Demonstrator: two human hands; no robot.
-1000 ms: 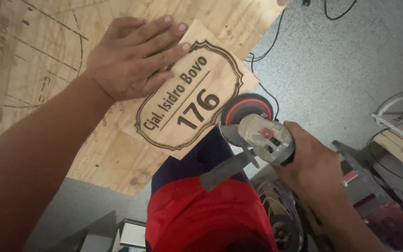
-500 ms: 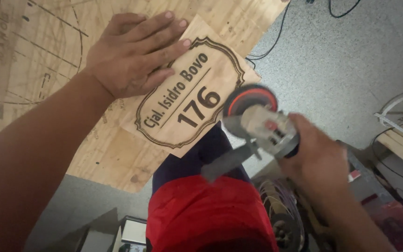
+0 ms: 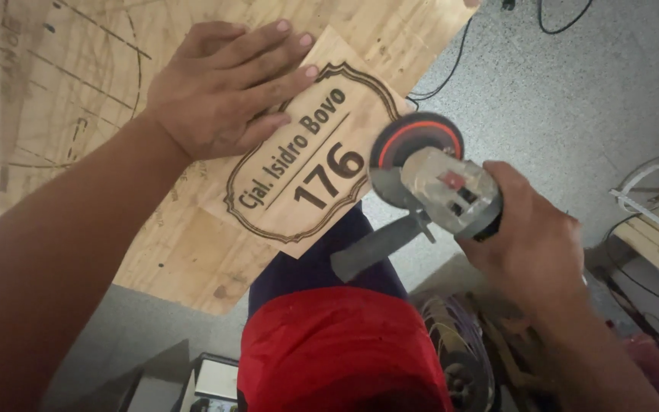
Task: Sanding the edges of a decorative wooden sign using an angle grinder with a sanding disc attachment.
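One engraved wooden plaque [image 3: 310, 149] on desk [image 3: 62, 84], left hand [image 3: 226, 88] flat and open on its corner, one angle grinder [image 3: 436, 187] in right hand [image 3: 532, 244] closed grip, disc at plaque's right edge.

The angle grinder [image 3: 436, 183] has risen along the plaque's [image 3: 306, 152] edge.

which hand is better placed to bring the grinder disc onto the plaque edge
Right: the right hand already grips the grey angle grinder beside the engraved wooden plaque; the left hand lies flat on it.
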